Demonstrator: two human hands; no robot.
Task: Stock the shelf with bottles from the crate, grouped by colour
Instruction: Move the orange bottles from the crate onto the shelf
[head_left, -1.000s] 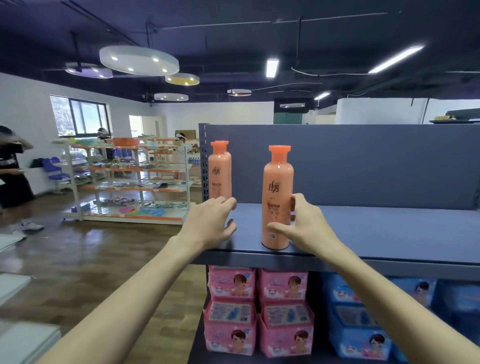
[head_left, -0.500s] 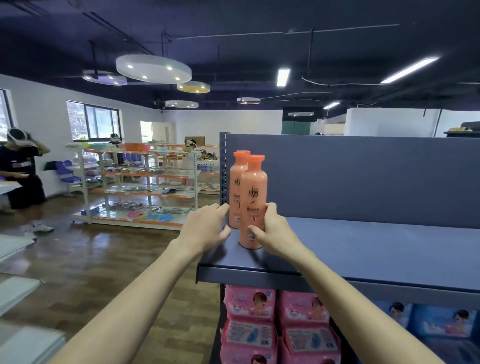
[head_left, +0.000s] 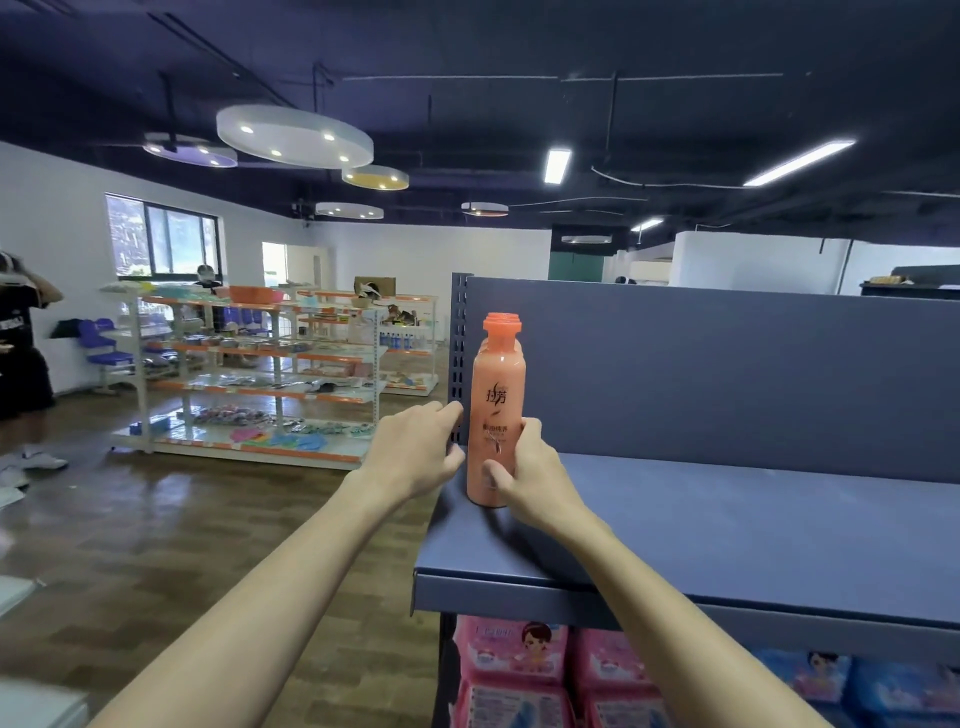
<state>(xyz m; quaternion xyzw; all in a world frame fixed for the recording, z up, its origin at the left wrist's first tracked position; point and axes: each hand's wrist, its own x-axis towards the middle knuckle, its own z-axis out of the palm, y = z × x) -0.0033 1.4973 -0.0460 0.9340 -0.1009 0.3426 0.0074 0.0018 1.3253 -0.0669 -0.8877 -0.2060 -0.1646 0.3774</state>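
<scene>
Orange bottle (head_left: 495, 410) hides another behind.

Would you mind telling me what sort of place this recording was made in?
Probably a mock or training shop. A grey retail shelf holds an orange bottle, pink packs are stacked below, and an orange-edged display rack of small goods stands across the wooden floor.

Head view faces forward over the shelf (head_left: 727, 519), close.

We see the right hand (head_left: 535, 480) gripping an upright orange bottle (head_left: 496, 410) at the shelf's (head_left: 727, 525) left end; the left hand (head_left: 415, 452) rests beside it, fingers relaxed.
</scene>
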